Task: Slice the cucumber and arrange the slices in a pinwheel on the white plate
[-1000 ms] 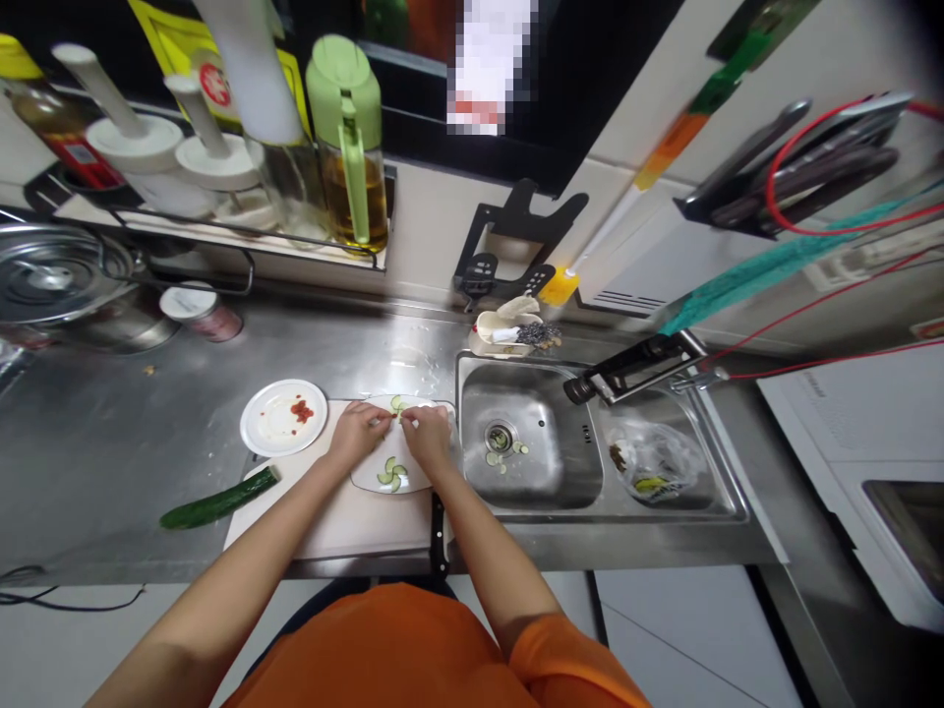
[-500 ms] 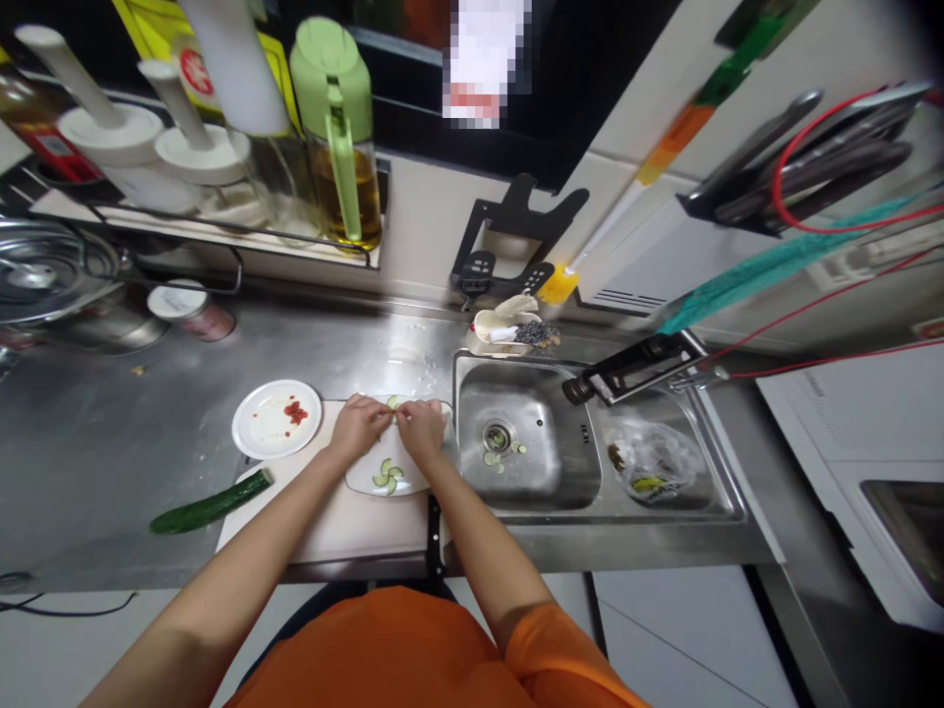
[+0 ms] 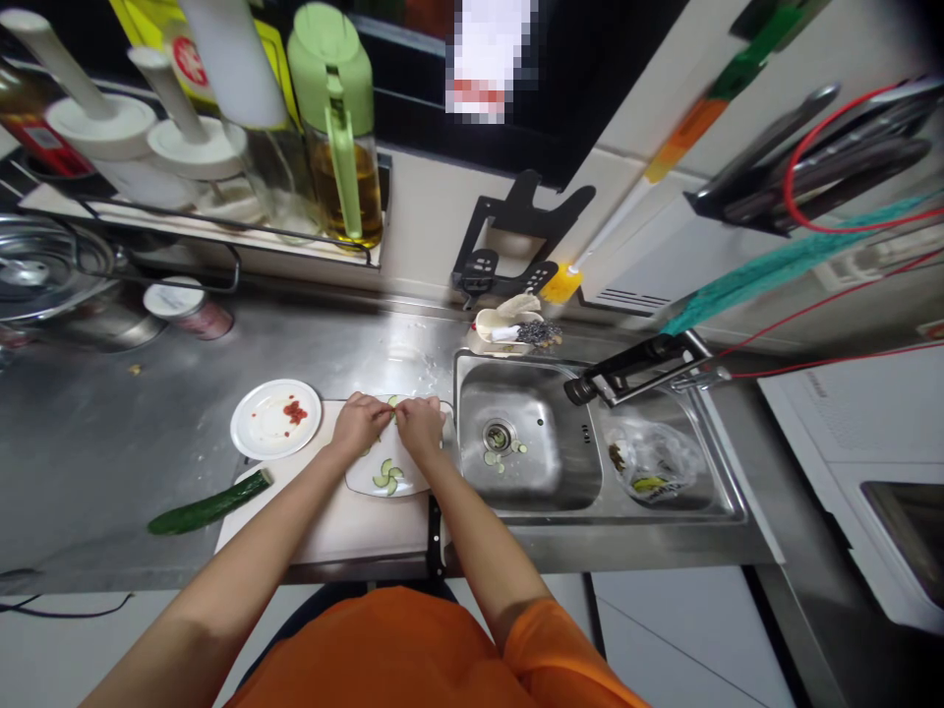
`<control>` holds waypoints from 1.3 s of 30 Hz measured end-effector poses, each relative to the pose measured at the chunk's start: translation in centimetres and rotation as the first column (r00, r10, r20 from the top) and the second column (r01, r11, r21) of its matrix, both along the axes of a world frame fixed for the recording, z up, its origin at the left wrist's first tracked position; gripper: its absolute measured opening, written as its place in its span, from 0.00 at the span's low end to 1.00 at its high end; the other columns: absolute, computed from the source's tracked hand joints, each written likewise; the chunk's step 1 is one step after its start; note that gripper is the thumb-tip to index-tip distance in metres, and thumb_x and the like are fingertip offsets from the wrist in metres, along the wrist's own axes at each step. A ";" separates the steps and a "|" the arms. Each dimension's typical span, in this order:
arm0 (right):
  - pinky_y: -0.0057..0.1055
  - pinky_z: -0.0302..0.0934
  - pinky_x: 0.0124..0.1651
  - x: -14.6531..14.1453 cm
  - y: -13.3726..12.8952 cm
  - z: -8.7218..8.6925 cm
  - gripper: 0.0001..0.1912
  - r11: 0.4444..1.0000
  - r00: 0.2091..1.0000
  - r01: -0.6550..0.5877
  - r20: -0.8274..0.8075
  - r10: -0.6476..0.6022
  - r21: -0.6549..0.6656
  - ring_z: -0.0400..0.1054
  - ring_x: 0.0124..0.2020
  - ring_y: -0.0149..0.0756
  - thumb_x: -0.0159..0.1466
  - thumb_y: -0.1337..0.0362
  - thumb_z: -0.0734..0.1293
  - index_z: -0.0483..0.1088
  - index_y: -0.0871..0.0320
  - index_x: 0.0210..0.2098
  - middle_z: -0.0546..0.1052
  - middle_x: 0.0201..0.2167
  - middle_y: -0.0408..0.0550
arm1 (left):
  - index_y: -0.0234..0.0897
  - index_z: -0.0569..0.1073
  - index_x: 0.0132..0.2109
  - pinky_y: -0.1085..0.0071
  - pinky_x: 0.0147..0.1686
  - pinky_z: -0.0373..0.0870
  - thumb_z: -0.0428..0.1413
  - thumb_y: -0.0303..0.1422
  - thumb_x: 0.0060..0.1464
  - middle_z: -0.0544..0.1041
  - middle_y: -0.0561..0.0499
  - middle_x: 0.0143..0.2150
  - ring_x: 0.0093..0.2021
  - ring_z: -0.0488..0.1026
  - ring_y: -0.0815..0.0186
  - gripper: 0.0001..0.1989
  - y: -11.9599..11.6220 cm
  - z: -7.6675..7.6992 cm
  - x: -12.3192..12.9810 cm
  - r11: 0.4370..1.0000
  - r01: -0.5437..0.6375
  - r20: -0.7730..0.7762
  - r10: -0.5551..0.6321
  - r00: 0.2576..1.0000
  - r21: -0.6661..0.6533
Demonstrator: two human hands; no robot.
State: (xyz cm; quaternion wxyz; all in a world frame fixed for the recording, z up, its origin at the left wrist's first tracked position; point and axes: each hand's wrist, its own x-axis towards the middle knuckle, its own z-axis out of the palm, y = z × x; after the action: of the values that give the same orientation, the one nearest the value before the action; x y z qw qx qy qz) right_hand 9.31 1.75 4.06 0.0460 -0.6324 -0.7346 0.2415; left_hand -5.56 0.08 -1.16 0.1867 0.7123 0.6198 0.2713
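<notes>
Over the far side of a white plate point(image 3: 405, 464), my left hand point(image 3: 359, 423) and my right hand point(image 3: 420, 430) come together with their fingertips pinched. Between the fingertips is a bit of pale green cucumber slice, mostly covered by the fingers. Just beyond them, another cucumber slice point(image 3: 393, 401) shows at the plate's rim. Nearer to me, several cucumber slices point(image 3: 385, 478) lie fanned out like a flower. The plate rests on a white cutting board point(image 3: 331, 531). A knife with a black handle point(image 3: 435, 536) lies at the board's right edge.
A cucumber point(image 3: 210, 503) with a cut end lies left, partly on the board. Behind it stands a white dish point(image 3: 255, 433) with chopped red bits. To the right, a steel sink point(image 3: 542, 482) holds a few slices; a plastic bag point(image 3: 656, 462) fills the second basin.
The view has shifted very slightly. Both hands stay pinched at the same spot on the plate, with hardly any finger movement.
</notes>
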 end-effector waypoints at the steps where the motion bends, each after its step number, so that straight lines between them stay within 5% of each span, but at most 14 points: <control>1: 0.35 0.50 0.42 0.0 0.0 -0.1 0.13 1.000 1.000 0.000 0.002 0.000 0.002 0.57 0.47 0.43 0.67 0.60 0.59 0.75 0.51 0.37 0.76 0.39 0.48 | 0.42 0.80 0.36 0.64 0.43 0.65 0.54 0.36 0.55 0.80 0.48 0.33 0.36 0.69 0.61 0.10 0.0 -0.1 0.0 1.000 0.006 -0.006 -0.006 1.000 0.001; 30: 0.35 0.50 0.42 0.4 -0.5 -0.2 0.12 0.999 1.000 0.018 -0.006 -0.018 0.036 0.57 0.47 0.42 0.66 0.59 0.60 0.76 0.50 0.37 0.76 0.38 0.47 | 0.38 0.80 0.37 0.63 0.45 0.65 0.54 0.37 0.54 0.80 0.47 0.35 0.38 0.70 0.60 0.12 -0.2 0.3 -0.1 1.000 0.002 -0.024 -0.002 1.000 -0.021; 39: 0.35 0.50 0.42 0.8 -1.6 1.3 0.11 0.999 0.998 0.052 -0.018 -0.052 0.014 0.58 0.47 0.43 0.65 0.61 0.61 0.76 0.51 0.37 0.77 0.37 0.48 | 0.39 0.79 0.37 0.63 0.46 0.66 0.53 0.37 0.55 0.80 0.47 0.36 0.40 0.71 0.59 0.12 -2.4 2.2 -0.9 0.992 -0.123 -0.014 0.123 0.992 0.012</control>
State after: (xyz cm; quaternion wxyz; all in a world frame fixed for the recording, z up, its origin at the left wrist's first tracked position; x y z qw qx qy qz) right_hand 10.16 0.17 5.39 0.0635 -0.6488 -0.7191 0.2407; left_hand -6.49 -2.30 1.02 0.1609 0.6757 0.6625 0.2804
